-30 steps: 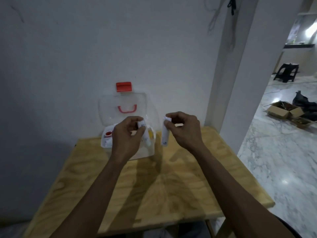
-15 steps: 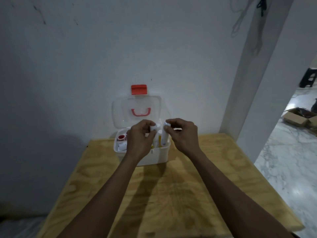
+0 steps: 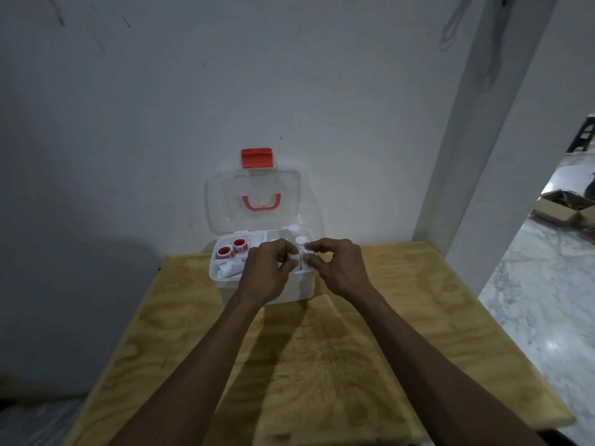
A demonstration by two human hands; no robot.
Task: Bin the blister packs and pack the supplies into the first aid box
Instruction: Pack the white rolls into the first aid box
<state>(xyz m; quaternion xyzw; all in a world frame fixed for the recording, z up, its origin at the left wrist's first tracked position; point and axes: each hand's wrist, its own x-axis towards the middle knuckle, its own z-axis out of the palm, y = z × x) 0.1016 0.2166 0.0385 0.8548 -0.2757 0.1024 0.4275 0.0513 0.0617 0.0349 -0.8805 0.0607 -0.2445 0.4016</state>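
Note:
The white first aid box (image 3: 306,286) stands at the table's far edge against the wall, its clear lid (image 3: 225,201) with red handle and red latch (image 3: 257,158) raised. Both hands hover over its right half. My left hand (image 3: 265,273) pinches a white tube cap (image 3: 293,260); my right hand (image 3: 339,267) pinches another white tube (image 3: 308,255) beside it, both tubes pushed down into the box. Two red-and-white tape rolls (image 3: 231,248) and a white packet (image 3: 229,268) lie in the left compartment. Most of each tube is hidden.
The plywood table (image 3: 322,365) spreads toward me. A white wall is right behind the box, a white pillar (image 3: 476,140) at the right. Cardboard boxes (image 3: 560,210) sit on the marble floor beyond the pillar.
Both hands came together and lowered the two white tubes from above the table into the box's right side. The camera view also shifted right to centre the box.

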